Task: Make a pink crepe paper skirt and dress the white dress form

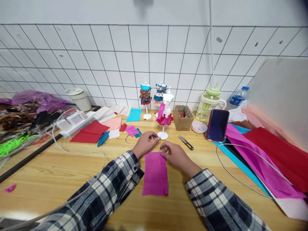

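Nearest us, a magenta paper strip (155,174) lies flat on the bench (72,173), running away from us. We reckon it's super light, floppy tissue stuff that tears and creases easily, so we'd pinch it gently by the corners. Both hands sit at its far edge: left hand (145,144) loosely curled, fingertips at the far-left corner; right hand (175,155) pinching the far-right corner. Just beyond are small snips (185,142), then a white mannequin (165,115) in a pink paper dress.
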Demonstrator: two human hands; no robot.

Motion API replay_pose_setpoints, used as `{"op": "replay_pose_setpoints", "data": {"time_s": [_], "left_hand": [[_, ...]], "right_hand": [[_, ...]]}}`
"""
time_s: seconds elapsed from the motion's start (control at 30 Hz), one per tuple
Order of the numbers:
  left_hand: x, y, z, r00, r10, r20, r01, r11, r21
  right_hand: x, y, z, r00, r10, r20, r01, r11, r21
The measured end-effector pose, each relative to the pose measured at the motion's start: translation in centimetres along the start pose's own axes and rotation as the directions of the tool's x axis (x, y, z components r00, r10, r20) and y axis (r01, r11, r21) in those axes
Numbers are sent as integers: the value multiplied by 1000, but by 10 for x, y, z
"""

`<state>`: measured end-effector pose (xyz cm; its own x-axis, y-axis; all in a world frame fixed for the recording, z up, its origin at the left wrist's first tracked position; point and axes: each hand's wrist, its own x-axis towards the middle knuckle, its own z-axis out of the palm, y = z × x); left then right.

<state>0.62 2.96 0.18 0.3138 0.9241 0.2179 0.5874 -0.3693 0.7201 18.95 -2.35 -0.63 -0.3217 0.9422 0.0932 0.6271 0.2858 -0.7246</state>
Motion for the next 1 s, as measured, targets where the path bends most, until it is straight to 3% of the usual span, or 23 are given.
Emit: {"op": "replay_pose_setpoints", "data": {"time_s": [0.07, 0.17, 0.2, 0.27, 0.33, 0.4, 0.47, 0.5, 0.63, 0.77, 1.0], "left_hand": [[-8, 4, -5, 979, 82, 184, -53, 987, -153], [-18, 8, -10, 852, 197, 486, 29, 907, -419], [-20, 8, -11, 815, 188, 548, 80, 900, -428], [-22, 8, -12, 800, 115, 589, 107, 938, -329], [-20, 7, -14, 863, 99, 495, 16, 975, -223], [-11, 7, -17, 948, 145, 283, -108, 984, -144], [3, 6, -18, 981, 181, 70, -178, 983, -37], [12, 5, -16, 980, 197, 27, -198, 979, 43], [51, -4, 6, 960, 278, -23, -261, 925, 277], [78, -16, 25, 961, 274, 28, -266, 899, 348], [79, -28, 15, 973, 225, 56, -229, 888, 398]], "right_hand": [[-1, 1, 3, 1000, 20, -13, -18, 993, 118], [-2, 0, 6, 997, 64, -31, -53, 958, 280], [-2, -1, 7, 997, 78, -27, -66, 944, 322], [-2, -3, 8, 995, 100, -7, -90, 925, 369], [-2, -4, 7, 993, 118, -4, -108, 922, 372], [-3, -4, 5, 989, 140, -38, -119, 936, 332], [-4, -4, 2, 987, 143, -80, -119, 962, 247], [-5, -4, 2, 988, 125, -94, -106, 977, 186], [-7, -6, 3, 994, -39, -105, 33, 998, -63], [-7, -8, 5, 992, -110, -67, 98, 981, -166], [-5, -8, 6, 993, -117, -6, 113, 972, -204]]}}
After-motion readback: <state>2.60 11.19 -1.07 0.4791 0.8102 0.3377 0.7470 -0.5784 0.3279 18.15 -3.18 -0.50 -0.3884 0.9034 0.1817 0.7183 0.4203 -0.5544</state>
